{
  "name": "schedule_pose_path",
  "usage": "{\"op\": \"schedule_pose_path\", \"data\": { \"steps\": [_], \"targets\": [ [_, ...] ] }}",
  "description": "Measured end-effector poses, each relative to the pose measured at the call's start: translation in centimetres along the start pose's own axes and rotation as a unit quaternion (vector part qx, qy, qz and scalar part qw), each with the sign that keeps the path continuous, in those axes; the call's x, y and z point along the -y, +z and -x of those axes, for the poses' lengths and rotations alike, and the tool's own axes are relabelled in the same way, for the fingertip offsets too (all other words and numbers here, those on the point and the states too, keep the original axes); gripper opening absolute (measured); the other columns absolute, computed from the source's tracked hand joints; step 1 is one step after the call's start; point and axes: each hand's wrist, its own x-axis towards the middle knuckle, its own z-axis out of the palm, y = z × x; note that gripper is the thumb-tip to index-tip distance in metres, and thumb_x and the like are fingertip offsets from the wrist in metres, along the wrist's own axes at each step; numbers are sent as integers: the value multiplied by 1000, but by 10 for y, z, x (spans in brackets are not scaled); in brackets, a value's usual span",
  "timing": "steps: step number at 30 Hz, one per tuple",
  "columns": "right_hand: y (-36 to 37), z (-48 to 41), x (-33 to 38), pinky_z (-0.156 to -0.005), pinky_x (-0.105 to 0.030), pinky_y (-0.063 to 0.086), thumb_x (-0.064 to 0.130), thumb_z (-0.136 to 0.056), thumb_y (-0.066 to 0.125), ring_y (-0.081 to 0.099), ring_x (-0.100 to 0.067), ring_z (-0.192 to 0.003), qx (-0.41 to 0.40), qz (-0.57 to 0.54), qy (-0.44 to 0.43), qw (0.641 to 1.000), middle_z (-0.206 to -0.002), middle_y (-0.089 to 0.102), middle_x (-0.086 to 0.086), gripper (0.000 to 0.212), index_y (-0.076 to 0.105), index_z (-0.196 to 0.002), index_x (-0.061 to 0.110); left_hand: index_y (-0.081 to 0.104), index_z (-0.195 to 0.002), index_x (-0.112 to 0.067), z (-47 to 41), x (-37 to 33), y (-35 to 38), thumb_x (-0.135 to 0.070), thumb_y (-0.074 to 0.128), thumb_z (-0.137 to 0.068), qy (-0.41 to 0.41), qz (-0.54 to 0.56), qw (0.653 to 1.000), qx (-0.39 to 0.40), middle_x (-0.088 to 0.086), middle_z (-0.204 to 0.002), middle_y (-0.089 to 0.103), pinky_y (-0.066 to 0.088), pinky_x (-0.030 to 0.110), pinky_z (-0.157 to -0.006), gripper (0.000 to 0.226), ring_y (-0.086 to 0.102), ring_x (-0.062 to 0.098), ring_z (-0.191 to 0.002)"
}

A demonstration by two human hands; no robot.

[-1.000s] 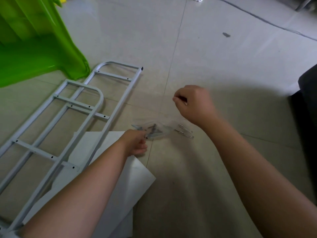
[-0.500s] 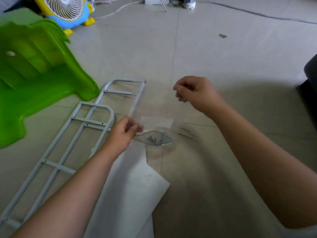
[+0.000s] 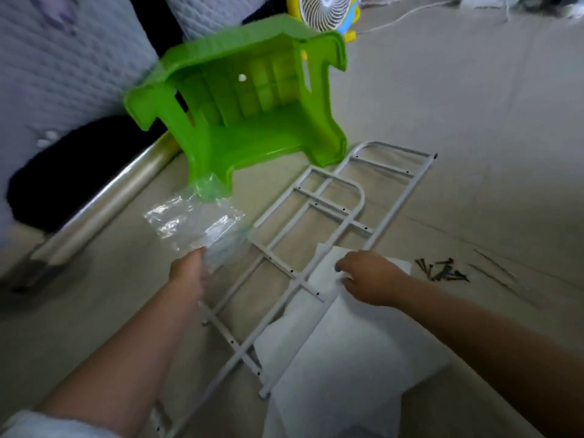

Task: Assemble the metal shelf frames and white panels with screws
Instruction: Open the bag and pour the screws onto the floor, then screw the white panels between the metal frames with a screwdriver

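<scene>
Two grey metal shelf frames (image 3: 319,229) lie overlapped on the floor, running from lower left to upper right. White panels (image 3: 347,358) lie stacked at the lower right, partly over the frames. A small pile of dark screws (image 3: 441,269) sits on the floor right of the panels. My left hand (image 3: 189,271) holds a clear plastic bag (image 3: 194,221) that looks empty, out to the left of the frames. My right hand (image 3: 368,278) hovers over the far corner of the top panel with its fingers loosely curled, holding nothing that I can see.
A green plastic stool (image 3: 249,102) lies tipped on its side just beyond the frames. A small fan (image 3: 328,11) stands behind it with cables on the floor. A shiny metal tube (image 3: 104,203) and a dark bundle (image 3: 63,162) lie at the left.
The screws are now out of the bag and lie on the floor at the right. My left hand has carried the bag leftward. My right hand has come down over the white panel. The view swung left.
</scene>
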Motion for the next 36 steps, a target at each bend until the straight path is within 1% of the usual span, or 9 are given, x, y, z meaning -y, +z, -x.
{"op": "schedule_pose_path", "data": {
  "steps": [3, 7, 10, 14, 18, 21, 26, 31, 36],
  "targets": [
    [13, -27, 40, -104, -35, 35, 26, -95, 42, 35, -23, -128, -12, 60, -40, 997, -142, 36, -4, 43, 37, -136, 17, 53, -104, 5, -25, 3, -14, -1, 39, -91, -20, 19, 1000, -10, 8, -59, 27, 19, 6, -24, 20, 28, 6, -16],
    [27, -55, 83, -111, -43, 23, 34, -93, 45, 22, -24, -137, -1, 137, -58, 989, -149, 24, -4, 52, 28, -140, 23, 42, -128, 12, -60, 11, -41, 8, 28, -93, -59, 95, 992, -52, 11, -61, 25, 29, 16, -26, 37, 36, 18, -39],
    [41, -69, 99, -113, -48, 16, 39, -90, 48, 22, -24, -136, 35, 168, -62, 983, -147, 27, -3, 54, 30, -139, 27, 48, -81, 3, -78, 14, -59, 9, 36, -89, -84, 171, 978, -81, 10, -57, 41, 25, 8, -27, 15, 39, 10, -36],
    [51, -81, 103, -113, -49, 9, 56, -89, 38, 16, -21, -138, 65, 210, -71, 973, -145, 30, 5, 57, 29, -139, 31, 53, -114, 1, -114, 20, -83, -11, 57, -86, -69, 272, 943, -181, 12, -113, 60, 52, 25, -52, 30, 59, 17, -75],
    [53, -90, 106, -112, -47, 8, 76, -74, 16, 8, -24, -140, 79, 220, -85, 969, -145, 30, 8, 79, 29, -139, 33, 40, -129, 2, -131, 21, -94, -22, 57, -84, -25, 102, 970, -217, 21, -132, 49, 43, 37, -97, 54, 52, 34, -118],
    [56, -92, 108, -111, -41, 17, 71, -80, 38, 14, -22, -138, 75, 192, -101, 973, -145, 30, 6, 71, 30, -139, 31, 32, -135, 0, -114, 23, -86, -12, 49, -90, 8, -87, 978, -188, 19, -141, 32, 31, 33, -104, 49, 38, 33, -128],
    [52, -79, 88, -110, -36, 22, 65, -80, 48, 18, -18, -137, 87, 185, -141, 969, -143, 34, 5, 67, 38, -136, 29, 40, -133, -3, -78, 44, -58, -13, 53, -84, 233, -362, 893, -131, 16, -149, 19, 23, 40, -108, 52, 18, 31, -137],
    [58, -73, 70, -100, -32, 30, 26, -93, 46, 35, -20, -128, 39, 219, -178, 959, -127, 54, -1, 32, 55, -122, 18, 50, -126, -4, -44, 59, -16, -15, 53, -86, 386, -451, 805, 8, 17, -146, 27, 22, 40, -108, 42, 21, 33, -135],
    [56, -65, 46, -57, -23, 50, 14, -50, 86, 61, -22, -63, -86, 180, -248, 948, -61, 63, -2, 24, 66, -63, 14, 61, -111, 4, -17, 61, 17, -16, 51, -85, 408, -479, 773, 85, 26, -124, 51, 35, 44, -98, 34, 44, 42, -117]
  ]
}}
